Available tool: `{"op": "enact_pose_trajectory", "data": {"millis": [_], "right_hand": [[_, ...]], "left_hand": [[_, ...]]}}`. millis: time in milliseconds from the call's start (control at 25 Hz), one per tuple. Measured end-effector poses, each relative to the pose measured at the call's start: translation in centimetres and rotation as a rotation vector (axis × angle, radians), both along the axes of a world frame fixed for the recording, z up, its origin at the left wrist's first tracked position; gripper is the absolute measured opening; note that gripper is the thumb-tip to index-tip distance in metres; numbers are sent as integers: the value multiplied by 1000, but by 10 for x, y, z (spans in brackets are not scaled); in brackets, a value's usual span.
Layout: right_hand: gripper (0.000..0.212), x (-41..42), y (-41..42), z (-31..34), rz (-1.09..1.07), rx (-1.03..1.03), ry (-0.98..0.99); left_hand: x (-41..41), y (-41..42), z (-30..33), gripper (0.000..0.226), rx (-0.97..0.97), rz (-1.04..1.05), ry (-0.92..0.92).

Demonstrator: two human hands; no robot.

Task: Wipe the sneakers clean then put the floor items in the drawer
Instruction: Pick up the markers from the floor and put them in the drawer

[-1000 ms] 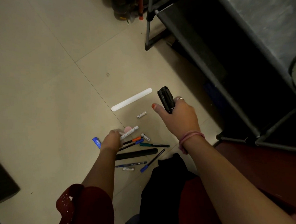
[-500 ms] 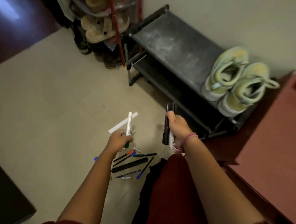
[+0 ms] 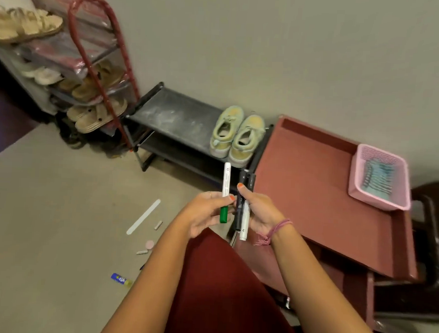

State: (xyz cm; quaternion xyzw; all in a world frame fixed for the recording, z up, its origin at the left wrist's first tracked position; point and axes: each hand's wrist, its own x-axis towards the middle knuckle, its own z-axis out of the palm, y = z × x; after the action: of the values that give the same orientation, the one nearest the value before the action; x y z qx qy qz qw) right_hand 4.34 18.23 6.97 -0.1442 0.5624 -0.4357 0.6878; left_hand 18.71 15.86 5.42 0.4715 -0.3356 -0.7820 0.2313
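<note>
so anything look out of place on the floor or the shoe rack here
Yes. Small items still lie scattered on the floor: a white stick, a pink disc and a blue tube. The black rack's top shelf looks dusty beside the sneakers.

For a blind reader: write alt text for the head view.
Seen from above, the left hand holds a white marker with a green cap upright, while the right hand grips a black item and a white marker. Behind, pale green sneakers sit on a low black rack; small items lie on the floor.
</note>
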Motion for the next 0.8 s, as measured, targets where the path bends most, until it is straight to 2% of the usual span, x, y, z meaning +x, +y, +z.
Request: {"op": "enact_pose_trajectory", "data": {"millis": [120,280,520,640,800], "right_hand": [[37,-36,38,3,-97,-23,23],[24,-74,79,-2,-232,-29,32],[22,-117,124,-21,-403,58,46],[21,-133,141,-37,-463,116,-25],[17,-155,173,-60,-486,126,-264]], "left_hand": [[-44,29,7,20,-4,-84,-16],[-96,67,9,21,-39,-140,-73],[-148,119,-7,34,-86,-166,-101],[-163,136,-20,33,-67,-191,-131],[-179,150,-44,27,52,-224,-181]]}}
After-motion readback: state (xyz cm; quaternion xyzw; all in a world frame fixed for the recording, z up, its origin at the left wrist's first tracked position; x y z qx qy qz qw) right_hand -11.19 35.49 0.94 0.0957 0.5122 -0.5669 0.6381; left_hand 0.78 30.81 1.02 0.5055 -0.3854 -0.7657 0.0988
